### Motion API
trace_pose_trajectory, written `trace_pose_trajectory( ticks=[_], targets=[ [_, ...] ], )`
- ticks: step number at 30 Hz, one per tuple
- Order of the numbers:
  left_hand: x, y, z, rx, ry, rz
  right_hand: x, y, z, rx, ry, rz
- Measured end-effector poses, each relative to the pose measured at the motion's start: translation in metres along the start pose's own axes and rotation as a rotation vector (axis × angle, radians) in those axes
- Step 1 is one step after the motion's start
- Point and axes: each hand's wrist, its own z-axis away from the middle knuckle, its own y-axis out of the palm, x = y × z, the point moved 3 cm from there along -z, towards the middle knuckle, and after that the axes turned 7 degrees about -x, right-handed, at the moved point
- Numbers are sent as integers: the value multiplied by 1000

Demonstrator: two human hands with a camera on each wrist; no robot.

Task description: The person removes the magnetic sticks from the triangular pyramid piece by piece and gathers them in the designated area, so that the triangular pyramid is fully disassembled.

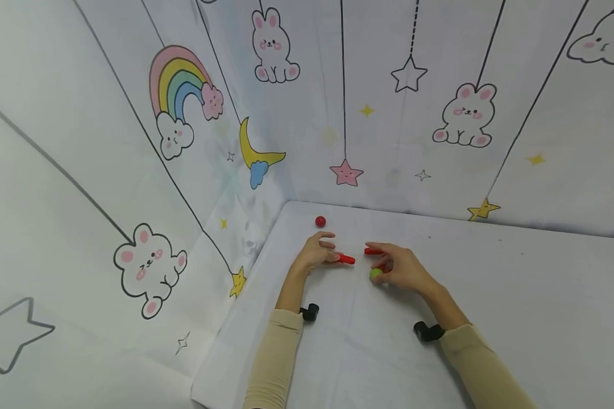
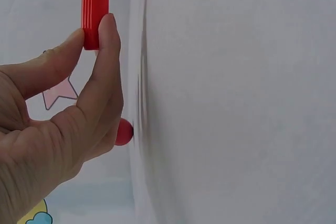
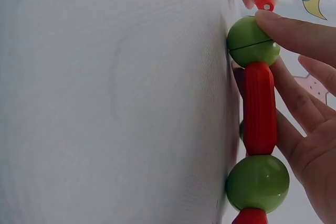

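Note:
My left hand (image 1: 317,254) pinches a short red ribbed rod (image 2: 95,11) between thumb and forefinger, one end pointing toward the right hand. Across a small gap, my right hand (image 1: 401,267) holds a green ball (image 3: 252,40) by thumb and fingers. In the right wrist view that ball joins a red rod (image 3: 260,108), which leads to a second green ball (image 3: 257,184) and another red piece (image 3: 251,216) cut off by the frame. A further red piece (image 1: 372,251) shows by the right fingertips; the hand hides most of the joined pieces.
A loose red ball (image 1: 320,221) lies beyond the left hand, near the table's back left corner. The white-covered table (image 1: 491,295) meets patterned hangings (image 1: 307,130) at the back and left. Black wrist cameras (image 1: 428,332) sit on both forearms.

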Motion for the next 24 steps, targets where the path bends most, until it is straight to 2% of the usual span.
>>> trace_pose_trajectory(
  ticks=[11,18,24],
  targets=[
    [-9,-28,-11,-63,16,21,0,-2,2,-25,-59,-2],
    [-9,-51,-23,-102,21,-50,1,-2,2,-22,-64,-28],
    [-7,-66,-30,-138,20,-125,1,-2,1,-21,-86,-49]
  ],
)
